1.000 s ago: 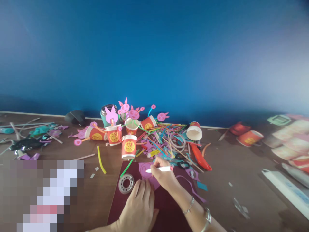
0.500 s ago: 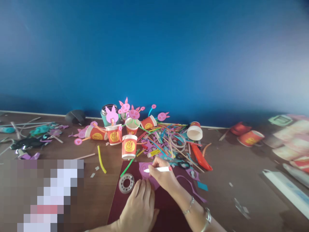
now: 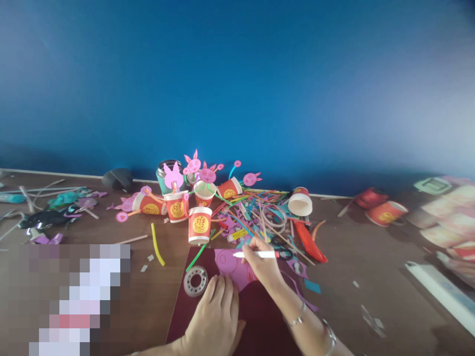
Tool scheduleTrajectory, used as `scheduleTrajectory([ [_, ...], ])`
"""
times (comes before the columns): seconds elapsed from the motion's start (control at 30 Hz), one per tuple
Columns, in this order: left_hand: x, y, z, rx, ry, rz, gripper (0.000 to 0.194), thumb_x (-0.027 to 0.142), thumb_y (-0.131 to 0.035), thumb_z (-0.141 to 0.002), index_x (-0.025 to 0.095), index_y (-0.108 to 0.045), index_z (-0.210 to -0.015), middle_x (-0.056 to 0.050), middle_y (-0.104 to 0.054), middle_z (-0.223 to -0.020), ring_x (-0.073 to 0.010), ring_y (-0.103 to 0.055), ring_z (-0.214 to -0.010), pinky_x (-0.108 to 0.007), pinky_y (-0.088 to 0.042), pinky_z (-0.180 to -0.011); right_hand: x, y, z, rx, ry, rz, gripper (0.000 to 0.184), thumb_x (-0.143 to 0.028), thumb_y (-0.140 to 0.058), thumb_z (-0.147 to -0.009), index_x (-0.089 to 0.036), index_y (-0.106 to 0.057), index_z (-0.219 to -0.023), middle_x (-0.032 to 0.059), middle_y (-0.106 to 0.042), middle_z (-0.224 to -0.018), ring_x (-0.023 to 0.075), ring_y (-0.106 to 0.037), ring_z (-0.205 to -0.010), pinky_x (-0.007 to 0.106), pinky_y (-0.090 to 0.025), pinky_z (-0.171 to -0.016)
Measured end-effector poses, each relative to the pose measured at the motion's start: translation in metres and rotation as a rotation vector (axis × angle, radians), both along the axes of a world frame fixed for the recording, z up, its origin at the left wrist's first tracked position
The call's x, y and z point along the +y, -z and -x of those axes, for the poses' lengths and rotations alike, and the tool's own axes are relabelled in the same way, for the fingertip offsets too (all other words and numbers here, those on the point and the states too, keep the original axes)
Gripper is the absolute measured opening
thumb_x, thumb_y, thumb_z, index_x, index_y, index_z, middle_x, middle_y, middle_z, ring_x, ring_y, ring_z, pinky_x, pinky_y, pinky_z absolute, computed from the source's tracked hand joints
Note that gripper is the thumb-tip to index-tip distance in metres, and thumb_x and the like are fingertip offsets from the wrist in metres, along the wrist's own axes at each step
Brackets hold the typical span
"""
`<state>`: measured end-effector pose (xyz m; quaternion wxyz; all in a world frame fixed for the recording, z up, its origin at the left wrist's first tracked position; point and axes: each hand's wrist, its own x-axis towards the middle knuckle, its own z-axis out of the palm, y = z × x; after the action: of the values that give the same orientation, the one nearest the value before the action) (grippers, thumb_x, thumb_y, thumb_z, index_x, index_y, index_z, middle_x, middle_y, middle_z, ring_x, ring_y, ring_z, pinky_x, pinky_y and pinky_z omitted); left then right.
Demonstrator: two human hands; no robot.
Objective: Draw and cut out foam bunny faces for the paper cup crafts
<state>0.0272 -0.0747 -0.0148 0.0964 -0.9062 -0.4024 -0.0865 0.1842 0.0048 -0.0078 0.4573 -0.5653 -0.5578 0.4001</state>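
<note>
- One view, head camera: we see two bare hands over a dark board [image 3: 265,324] on the bench [image 3: 148,306].
- Risk, slip: we judge the purple sheet [image 3: 230,268] could turn under the marker [image 3: 267,254] if the left hand [image 3: 215,314] eased off; only the sheet's lower left looks weighted. A crooked line would follow.
- Risk, smear: the right hand [image 3: 265,269] is close beside a red mark [image 3: 249,273] on the sheet. Were that ink wet, a dragged palm could smudge it.
- Risk, knock: a metal ring [image 3: 188,282] lies just beside the left fingers; a sideways shift could push it. The nearest paper cup [image 3: 200,227], beyond the board, seems less exposed.
- Fingers, right: pinched around the marker, which lies nearly level, white tip pointing left, clear of the fingertips. The tip is above the sheet, right of a drawn circle [image 3: 222,258]; we cannot tell whether it touches.
- Fingers, left: extended flat and together, grasping nothing, fingertips at the sheet's lower left edge. The sheet lies on the board, ahead of them and below the right fingers.
</note>
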Motion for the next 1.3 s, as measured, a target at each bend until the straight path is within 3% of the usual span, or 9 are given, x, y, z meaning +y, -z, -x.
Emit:
scheduleTrajectory([
  [0.53,-0.0007,0.0014,-0.0007,-0.023,-0.014,-0.016,0.053,0.049,-0.047,-0.088,0.007,-0.063,-0.116,-0.016,-0.068,-0.111,-0.0293,-0.059,-0.104,-0.041,-0.033,-0.096,0.0015,0.0033,0.0,-0.102,-0.105,0.1,0.023,-0.027,-0.057,-0.076,-0.022,-0.046,-0.057,-0.0024,-0.063,-0.05,0.0135,-0.057,-0.047,0.023,-0.042,-0.05],
  [1.3,-0.0011,0.0023,0.0,-0.009,-0.005,-0.01,0.053,0.048,-0.045,-0.089,0.007,-0.063,-0.117,-0.016,-0.067,-0.113,-0.0295,-0.058,-0.105,-0.042,-0.032,-0.097,0.0017,0.0055,0.0016,-0.125,-0.039,0.068,0.024,-0.032,-0.057,-0.079,-0.022,-0.045,-0.06,-0.0014,-0.061,-0.054,0.0148,-0.057,-0.052,0.025,-0.042,-0.053],
])
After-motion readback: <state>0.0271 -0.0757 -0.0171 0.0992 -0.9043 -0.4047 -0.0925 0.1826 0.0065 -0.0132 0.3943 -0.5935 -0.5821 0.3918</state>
